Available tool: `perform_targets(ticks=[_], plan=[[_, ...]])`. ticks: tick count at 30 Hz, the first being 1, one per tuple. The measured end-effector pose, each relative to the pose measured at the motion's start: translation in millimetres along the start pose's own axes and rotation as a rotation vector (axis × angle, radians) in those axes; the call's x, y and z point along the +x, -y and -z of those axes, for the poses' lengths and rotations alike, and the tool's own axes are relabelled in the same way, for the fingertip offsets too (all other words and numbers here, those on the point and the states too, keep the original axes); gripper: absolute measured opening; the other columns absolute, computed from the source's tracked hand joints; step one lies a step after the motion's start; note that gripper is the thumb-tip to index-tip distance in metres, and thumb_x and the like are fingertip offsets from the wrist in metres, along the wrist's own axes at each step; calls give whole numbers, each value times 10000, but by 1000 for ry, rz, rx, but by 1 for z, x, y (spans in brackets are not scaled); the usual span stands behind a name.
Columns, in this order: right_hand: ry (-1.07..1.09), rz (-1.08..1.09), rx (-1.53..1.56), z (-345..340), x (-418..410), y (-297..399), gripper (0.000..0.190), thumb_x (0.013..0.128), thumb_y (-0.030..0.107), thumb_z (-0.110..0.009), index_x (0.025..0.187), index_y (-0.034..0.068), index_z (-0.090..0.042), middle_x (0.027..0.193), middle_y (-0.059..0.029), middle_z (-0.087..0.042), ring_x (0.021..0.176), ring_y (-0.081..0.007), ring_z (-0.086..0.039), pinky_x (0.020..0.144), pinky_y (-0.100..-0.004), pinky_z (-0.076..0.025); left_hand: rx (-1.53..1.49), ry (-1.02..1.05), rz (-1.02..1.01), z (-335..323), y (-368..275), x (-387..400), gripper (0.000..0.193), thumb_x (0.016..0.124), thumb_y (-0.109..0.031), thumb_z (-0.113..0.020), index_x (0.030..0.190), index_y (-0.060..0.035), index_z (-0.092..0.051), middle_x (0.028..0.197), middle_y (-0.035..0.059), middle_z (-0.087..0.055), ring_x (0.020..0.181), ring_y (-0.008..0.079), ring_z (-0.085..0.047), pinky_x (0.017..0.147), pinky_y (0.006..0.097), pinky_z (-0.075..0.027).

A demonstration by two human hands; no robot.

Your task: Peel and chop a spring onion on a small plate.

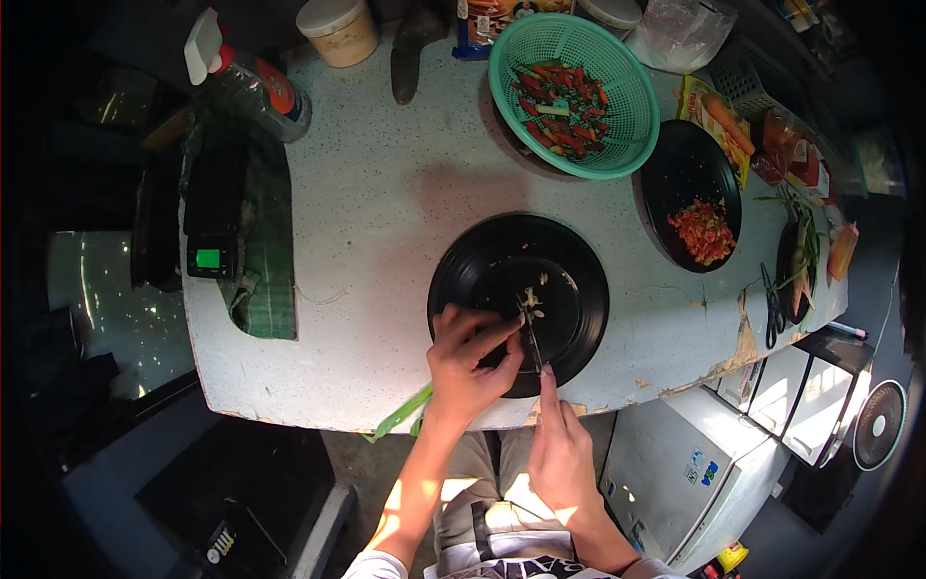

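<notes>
On a black plate (463,260) at the table's near edge, my left hand (474,354) pinches a spring onion. Its green leaves (399,417) stick out behind the wrist, over the table edge; my fingers hide most of the stalk. My right hand (561,438) grips a knife (534,341), index finger stretched along it. The thin blade lies beside my left fingertips, over the plate. Small white cut pieces (532,298) are gathered at the blade's far end, and a few more bits are scattered on the plate.
A green colander (647,137) with red chillies stands beyond the plate. To its right, another black plate (669,174) bears chopped red pieces. Scissors (771,311) lie at the right edge. At left are a digital scale (210,195) and a spray bottle (253,94).
</notes>
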State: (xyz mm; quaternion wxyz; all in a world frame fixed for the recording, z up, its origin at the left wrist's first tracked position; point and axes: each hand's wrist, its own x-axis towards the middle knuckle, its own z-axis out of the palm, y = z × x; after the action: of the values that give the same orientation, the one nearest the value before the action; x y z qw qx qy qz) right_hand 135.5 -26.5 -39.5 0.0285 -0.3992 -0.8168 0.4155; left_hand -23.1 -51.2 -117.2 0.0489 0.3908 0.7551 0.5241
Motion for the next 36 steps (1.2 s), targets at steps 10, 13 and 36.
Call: perform_targets(ticks=[10,13,36], plan=[[-52,47,33,-1,6,-1,718,886,-92,-521,1577,-1,-350,898,-251,-571,721,-441,-625,664,-480,-527,76,109,43,11,-9,8,239,692,10,-817,899,-109,-821,841,38,-743,755,218,-626,735,335,-473],[12,-39,31,1,7,3,641,933,-60,-495,1559,-41,-360,937,-273,-606,788,-445,-633,739,-460,-527,73,112,33,11,-7,8,240,693,10,-818,900,-111,-821,844,38,-743,749,216,-624,731,333,-472],[-41,41,39,-11,14,0,736,878,-89,-518,1583,2,-327,959,-273,-564,765,-488,-630,677,-526,-527,97,99,128,10,-24,3,250,710,18,-790,931,-97,-815,887,47,-729,823,227,-621,759,349,-458]])
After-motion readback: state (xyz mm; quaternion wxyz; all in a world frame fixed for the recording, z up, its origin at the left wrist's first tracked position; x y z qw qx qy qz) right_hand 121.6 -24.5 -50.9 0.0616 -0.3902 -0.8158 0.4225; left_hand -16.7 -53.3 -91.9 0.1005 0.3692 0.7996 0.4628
